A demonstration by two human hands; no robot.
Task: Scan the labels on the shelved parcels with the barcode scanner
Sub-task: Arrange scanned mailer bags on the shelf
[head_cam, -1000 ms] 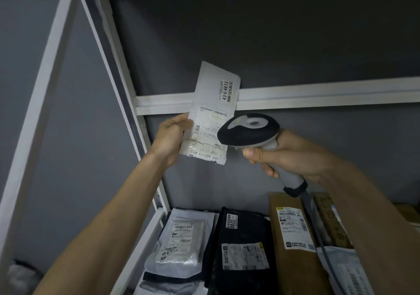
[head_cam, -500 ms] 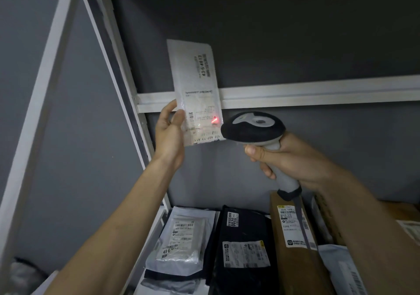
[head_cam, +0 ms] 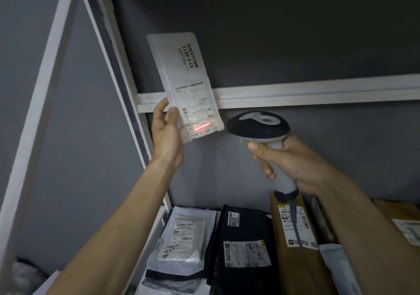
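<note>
Left hand (head_cam: 167, 133) pinches the white parcel (head_cam: 184, 85) upright by its lower left edge, long axis near vertical. Just right, the right hand (head_cam: 293, 160) grips the barcode scanner (head_cam: 259, 125), its red line crossing the parcel's bottom label.

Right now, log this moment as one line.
left hand: holds white parcel | right hand: grips scanner | red beam on label

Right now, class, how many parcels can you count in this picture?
5 clearly: a white parcel held up in the left hand, and a silver parcel, black parcel, brown box and grey bag below. Others may be hidden.
</note>
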